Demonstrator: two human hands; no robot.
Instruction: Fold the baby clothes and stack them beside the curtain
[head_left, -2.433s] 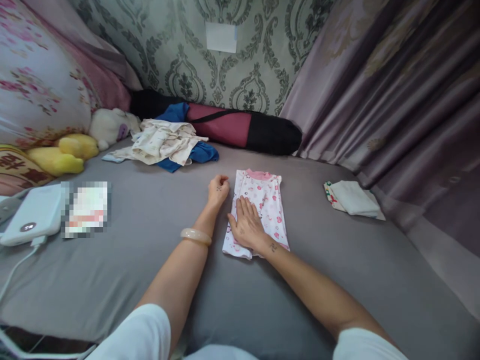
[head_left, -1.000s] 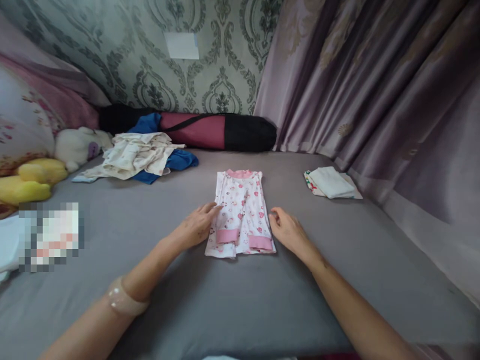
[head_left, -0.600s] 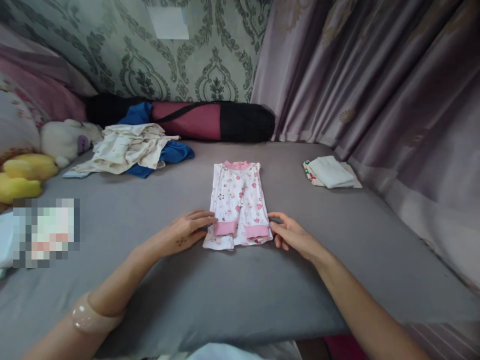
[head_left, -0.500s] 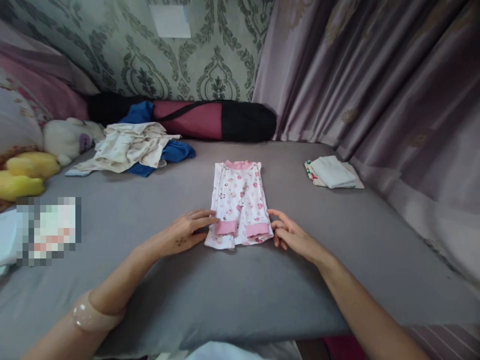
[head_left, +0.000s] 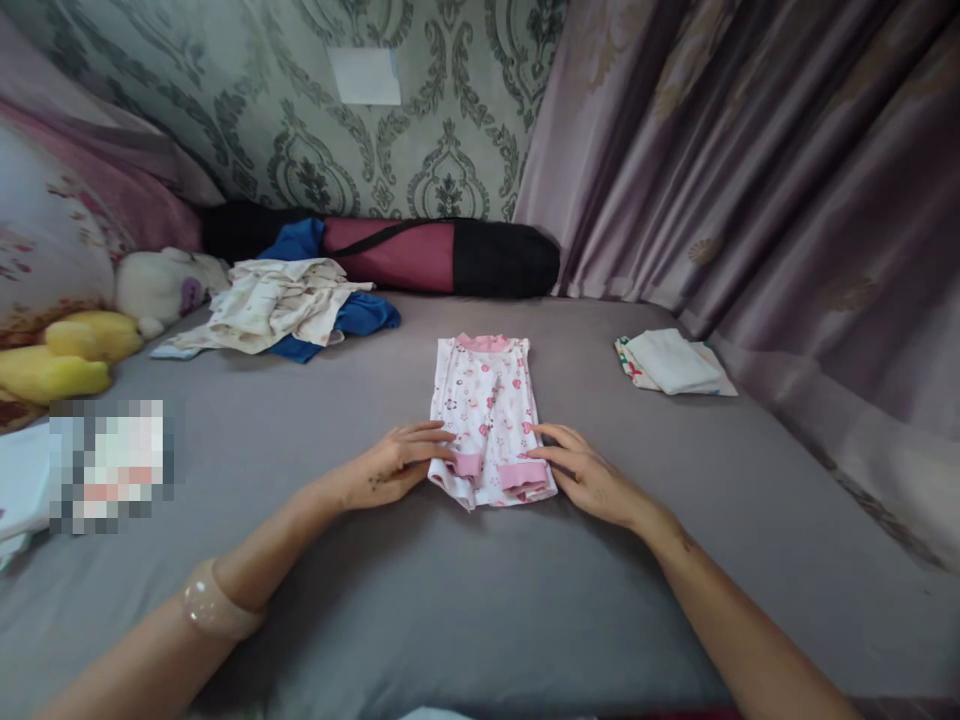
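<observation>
A small child's shirt (head_left: 487, 410), white with pink and dark prints, lies face up in front of me, its sides folded in. Its collar is pink, and two pink cuffs rest near the lower hem. My left hand (head_left: 394, 465) pinches the shirt's lower left edge, fingers on top and thumb at the side; the cloth there is slightly curled up. On the opposite edge, my right hand (head_left: 589, 473) grips the cloth beside the right cuff, fingertips over the top and thumb low at the side.
The shirt lies on a grey bed sheet (head_left: 360, 600). A folded stack of cloths (head_left: 675, 362) sits to the right, near the curtain (head_left: 675, 150). Rumpled clothes (head_left: 277, 305), a long bag (head_left: 450, 257) and plush toys (head_left: 75, 355) lie at the back left.
Both hands have moved inward onto the shirt, the right fingers now over its edge. The lower left corner has curled up. The view has shifted slightly.
</observation>
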